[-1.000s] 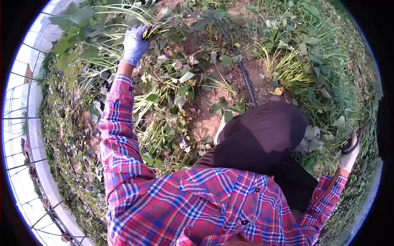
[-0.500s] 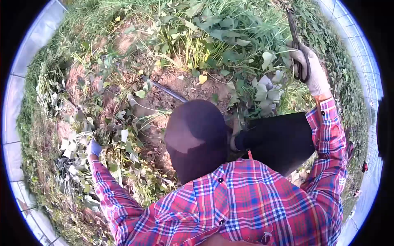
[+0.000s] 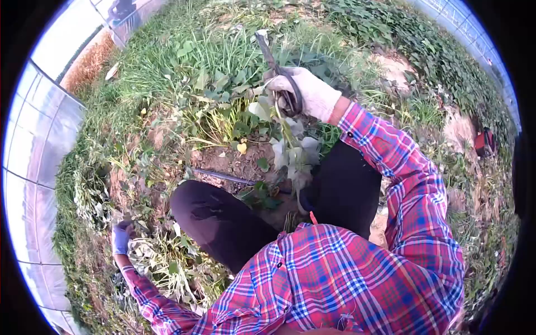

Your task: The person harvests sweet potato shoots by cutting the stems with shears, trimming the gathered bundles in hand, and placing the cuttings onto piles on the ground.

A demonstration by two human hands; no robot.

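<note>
My right hand (image 3: 310, 92), in a whitish glove, grips dark-handled scissors (image 3: 268, 53) with the blades pointing up and away. A leafy green vine cutting (image 3: 296, 153) hangs below that same hand, its pale leaves dangling in front of my dark-trousered leg. Low on the left, my left hand (image 3: 120, 239) wears a glove that looks bluish-purple. Its fingers seem curled closed beside cut leaves and stems (image 3: 167, 259); what they hold, if anything, is too small to make out.
A dark pipe or rod (image 3: 223, 176) lies on bare soil before my knees. Yellow-green stems (image 3: 223, 128) and grass grow ahead. Clear plastic sheeting on a frame (image 3: 30, 184) bounds the left side. A red and black object (image 3: 484, 143) sits at the far right.
My right hand has moved inward to the left with the scissors, and the vine now hangs below it. My left hand is lower in view. The head view has shifted; both legs now show.
</note>
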